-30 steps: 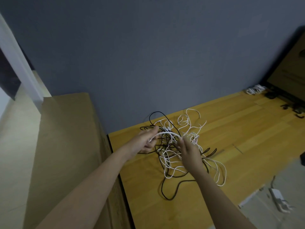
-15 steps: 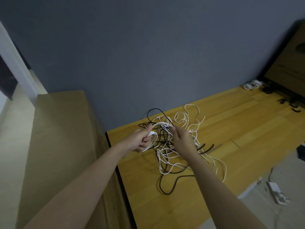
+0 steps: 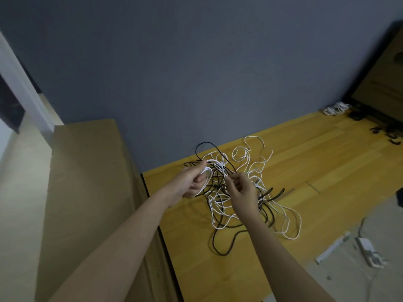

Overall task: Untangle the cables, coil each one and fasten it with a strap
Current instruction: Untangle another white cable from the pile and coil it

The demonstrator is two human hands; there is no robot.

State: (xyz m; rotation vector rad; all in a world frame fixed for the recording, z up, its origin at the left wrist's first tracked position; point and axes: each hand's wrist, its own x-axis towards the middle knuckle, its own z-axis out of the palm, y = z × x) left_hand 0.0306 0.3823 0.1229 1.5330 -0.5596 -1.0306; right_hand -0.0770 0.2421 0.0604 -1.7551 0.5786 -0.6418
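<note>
White and black cables (image 3: 237, 192) lie in one loose tangle on the wooden counter (image 3: 316, 171), near the wall. Thin, limp and light, judging by the slack loops; likely to snag where strands cross. Best taken at a free end or an outer loop, not the knotted middle. Left hand (image 3: 192, 182): fingers curled round a bunch of white loops. Right hand (image 3: 242, 192): fingertips pinching a strand at the tangle's centre. No coil strapped yet.
</note>
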